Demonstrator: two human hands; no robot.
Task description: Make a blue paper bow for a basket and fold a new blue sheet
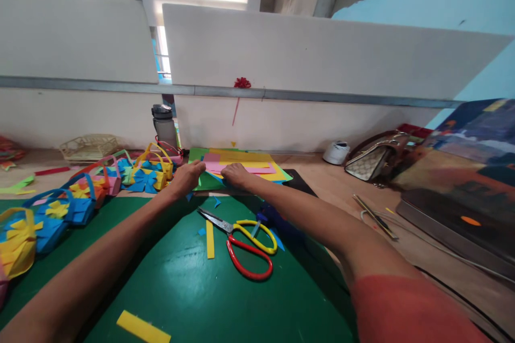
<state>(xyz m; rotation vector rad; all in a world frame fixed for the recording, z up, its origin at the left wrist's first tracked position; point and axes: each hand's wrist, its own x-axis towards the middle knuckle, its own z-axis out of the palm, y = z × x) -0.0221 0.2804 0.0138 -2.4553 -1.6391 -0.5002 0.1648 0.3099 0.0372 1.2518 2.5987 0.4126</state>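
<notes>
My left hand point(190, 176) is closed at the left edge of a stack of coloured paper point(261, 161) at the far side of the table. My right hand point(237, 176) is closed at the stack's near edge. A bit of blue paper shows between the two hands, and their fingers seem to pinch it; the fingertips are partly hidden. Green, yellow and pink sheets lie in the stack. Nearer to me, scissors point(229, 229) with one red and one yellow handle lie with blades parted on the green board point(181, 284). Yellow paper strips point(210, 239) lie around them.
Several folded paper baskets point(82, 209) with bows line the left side. Behind them stand a grey bottle point(164, 127) and a cream rack point(88, 147). To the right are a white round object point(336, 153), a handbag point(370, 161), thin rods point(375, 217) and a cable.
</notes>
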